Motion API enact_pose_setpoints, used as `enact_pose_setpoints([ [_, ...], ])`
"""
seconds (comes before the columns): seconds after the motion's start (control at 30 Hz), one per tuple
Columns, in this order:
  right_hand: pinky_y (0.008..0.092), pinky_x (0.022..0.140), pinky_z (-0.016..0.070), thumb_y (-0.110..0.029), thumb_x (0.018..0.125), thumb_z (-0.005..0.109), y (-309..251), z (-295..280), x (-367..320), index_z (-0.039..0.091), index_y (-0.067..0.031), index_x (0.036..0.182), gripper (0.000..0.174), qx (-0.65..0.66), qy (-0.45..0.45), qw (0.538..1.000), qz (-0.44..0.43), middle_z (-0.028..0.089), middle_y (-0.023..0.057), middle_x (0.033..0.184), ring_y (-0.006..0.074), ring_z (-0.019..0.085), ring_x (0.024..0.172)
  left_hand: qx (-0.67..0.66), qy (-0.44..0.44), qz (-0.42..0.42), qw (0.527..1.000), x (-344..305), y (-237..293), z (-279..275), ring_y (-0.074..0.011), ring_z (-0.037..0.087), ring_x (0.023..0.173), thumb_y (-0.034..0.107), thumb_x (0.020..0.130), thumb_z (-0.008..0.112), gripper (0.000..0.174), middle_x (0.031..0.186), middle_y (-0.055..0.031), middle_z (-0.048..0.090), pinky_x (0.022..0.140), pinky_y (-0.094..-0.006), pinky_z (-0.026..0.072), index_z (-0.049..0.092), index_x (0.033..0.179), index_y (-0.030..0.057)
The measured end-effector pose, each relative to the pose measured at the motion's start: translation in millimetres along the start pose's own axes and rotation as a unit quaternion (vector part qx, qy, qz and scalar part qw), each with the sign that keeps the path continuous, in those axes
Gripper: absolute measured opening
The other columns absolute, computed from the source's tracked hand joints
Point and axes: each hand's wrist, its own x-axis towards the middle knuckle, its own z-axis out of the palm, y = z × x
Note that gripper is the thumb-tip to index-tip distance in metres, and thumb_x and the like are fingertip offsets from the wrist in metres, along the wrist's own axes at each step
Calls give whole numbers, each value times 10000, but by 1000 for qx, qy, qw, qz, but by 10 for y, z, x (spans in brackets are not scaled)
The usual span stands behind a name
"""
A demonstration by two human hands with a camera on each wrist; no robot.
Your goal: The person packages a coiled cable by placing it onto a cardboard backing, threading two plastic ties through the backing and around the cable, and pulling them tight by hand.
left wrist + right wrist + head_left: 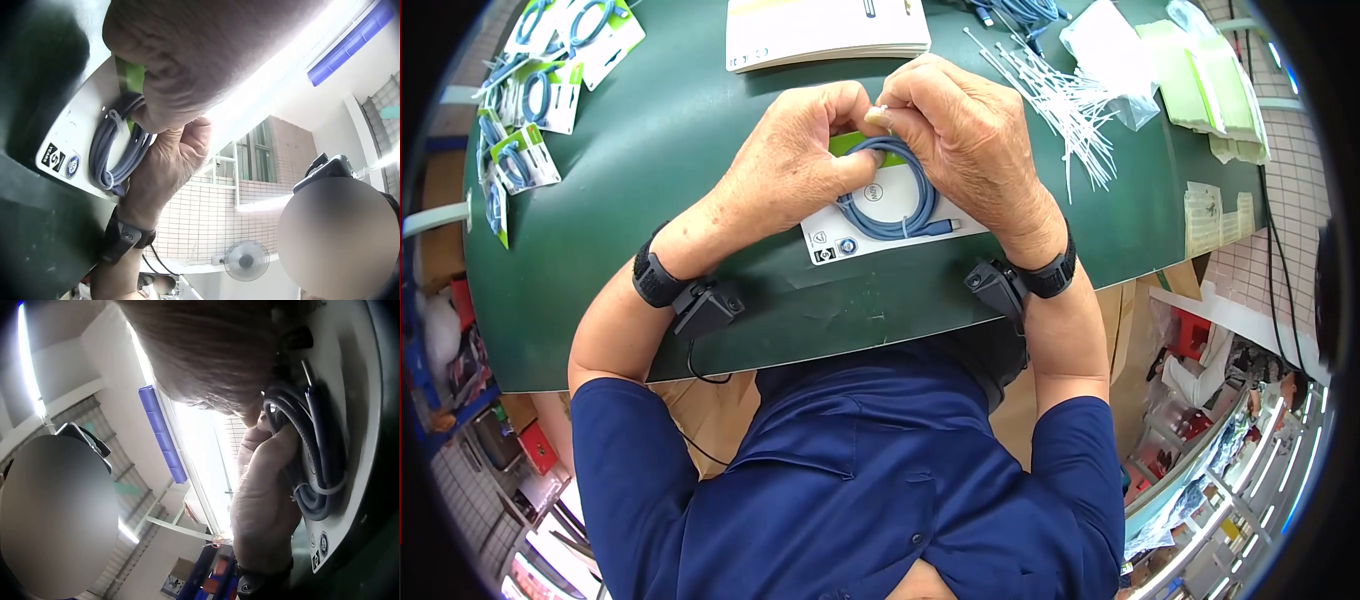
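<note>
A coiled blue-grey cable with a metal plug end lies against a white and green packaging card in front of the person. The left hand holds the coil and card, its thumb pressed over the top of the coil. Just above the coil, the right hand pinches a small white tie between thumb and forefinger. White ties also loop around the coil at other spots, visible in the left wrist view. In the right wrist view the left thumb goes inside the coil.
Loose white cable ties are spread on the green table to the right. A stack of white cards sits at the back. Carded cables lie at left; plastic bags and green-white cards at right.
</note>
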Motion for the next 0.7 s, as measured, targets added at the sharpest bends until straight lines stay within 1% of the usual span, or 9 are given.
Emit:
enact_pose_setpoints([
  [0.13,328,628,562,-35,860,818,3,10,6,668,-45,922,163,18,11,1000,3,713,72,870,240,706,727,-10,1,-5,1000,-14,30,9,-104,637,810,51,833,706,124,823,-78,684,745,-307,555,658,914,-30],
  [0.23,325,633,567,-25,866,810,12,12,-1,664,-45,943,167,16,22,1000,1,719,72,889,240,714,739,-26,-15,-41,999,-17,52,6,-108,669,858,39,827,705,116,841,-77,698,788,-304,569,666,912,-30],
  [0.37,322,631,568,-20,866,810,1,8,-2,662,-44,950,172,18,28,999,5,723,75,897,242,716,744,-29,-15,-28,999,-13,45,9,-116,686,876,28,817,709,119,855,-80,707,818,-305,580,675,916,-29],
  [0.5,320,631,569,-18,867,810,-12,1,1,660,-42,948,172,12,21,1000,14,724,77,901,244,717,744,-28,-18,-49,998,-11,91,0,-125,702,897,24,814,712,115,863,-87,712,839,-305,585,679,911,-29],
  [0.67,314,627,567,-11,871,809,-7,5,5,667,-33,956,166,21,21,999,11,726,80,903,235,718,743,-22,-16,-38,999,-9,78,0,-126,709,908,19,815,712,115,869,-89,718,839,-304,586,685,916,-29],
  [0.7,312,628,564,-9,875,806,-11,5,3,684,-30,963,152,39,26,999,23,727,80,902,227,715,739,-19,-17,-39,999,-14,91,-4,-127,713,917,18,816,713,117,874,-90,721,839,-303,586,689,920,-29],
])
